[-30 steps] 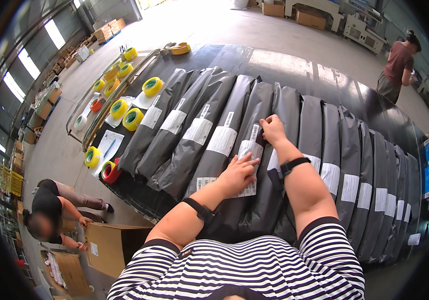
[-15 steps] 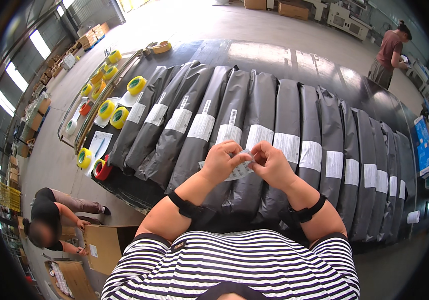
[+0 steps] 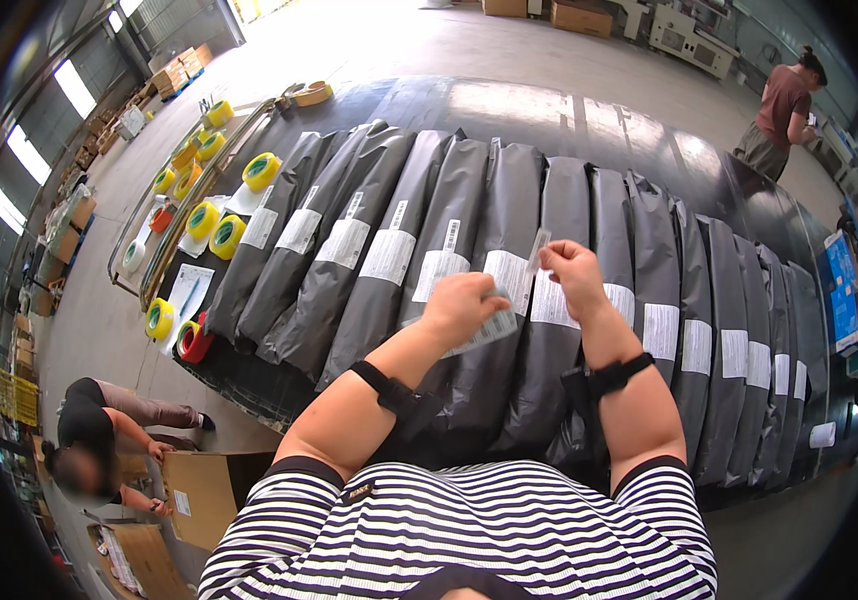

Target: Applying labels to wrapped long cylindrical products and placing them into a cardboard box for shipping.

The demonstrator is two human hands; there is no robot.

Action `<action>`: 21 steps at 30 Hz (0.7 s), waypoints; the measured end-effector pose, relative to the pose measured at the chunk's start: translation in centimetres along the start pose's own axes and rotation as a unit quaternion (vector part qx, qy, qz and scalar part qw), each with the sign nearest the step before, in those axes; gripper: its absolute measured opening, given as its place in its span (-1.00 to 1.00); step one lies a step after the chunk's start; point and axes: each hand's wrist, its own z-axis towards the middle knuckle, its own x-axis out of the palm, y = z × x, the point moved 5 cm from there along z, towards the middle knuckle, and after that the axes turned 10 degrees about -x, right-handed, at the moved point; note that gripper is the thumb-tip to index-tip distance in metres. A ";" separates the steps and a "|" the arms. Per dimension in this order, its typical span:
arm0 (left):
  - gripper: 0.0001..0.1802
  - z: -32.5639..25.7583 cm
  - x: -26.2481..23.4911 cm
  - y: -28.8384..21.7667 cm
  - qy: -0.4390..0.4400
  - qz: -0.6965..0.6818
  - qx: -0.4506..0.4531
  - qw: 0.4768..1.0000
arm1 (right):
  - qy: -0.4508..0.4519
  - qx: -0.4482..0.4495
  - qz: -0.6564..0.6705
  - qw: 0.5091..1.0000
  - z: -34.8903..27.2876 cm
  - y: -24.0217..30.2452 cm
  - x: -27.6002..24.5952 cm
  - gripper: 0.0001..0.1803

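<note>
A sheet of barcode stickers (image 3: 491, 332) is pinched in my left hand (image 3: 461, 306), which is closed on it above the middle of a row of long grey plastic mailing bags (image 3: 514, 205). Farther right and a little higher, my right hand (image 3: 574, 275) grips a small narrow sticker (image 3: 539, 250) between thumb and finger, apart from the sheet. White printed labels lie across the bags, and several bags on the left also bear a small barcode sticker (image 3: 451, 236) above the label.
Tape rolls (image 3: 227, 237) and a paper with a pen (image 3: 191, 290) lie at the black table's left end beside a metal rack (image 3: 174, 250). A blue box (image 3: 842, 290) stands far right. One person bends over a carton (image 3: 204, 490) lower left; another stands upper right.
My hands have moved apart. My right hand has gone up and right with a small sticker now separate from the sheet; the left keeps the sheet.
</note>
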 end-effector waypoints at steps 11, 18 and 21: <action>-0.70 0.4 4.3 1.0 0.032 0.066 0.143 0.987 | 0.033 -0.009 -0.089 0.995 6.1 -4.5 1.7 -0.82; -0.71 0.5 4.3 1.1 0.037 0.058 0.138 0.988 | 0.030 -0.002 -0.094 0.995 5.9 -4.7 1.8 -0.81; -0.70 0.5 4.2 1.0 0.038 0.058 0.140 0.988 | 0.031 -0.009 -0.093 0.995 5.9 -4.8 1.8 -0.81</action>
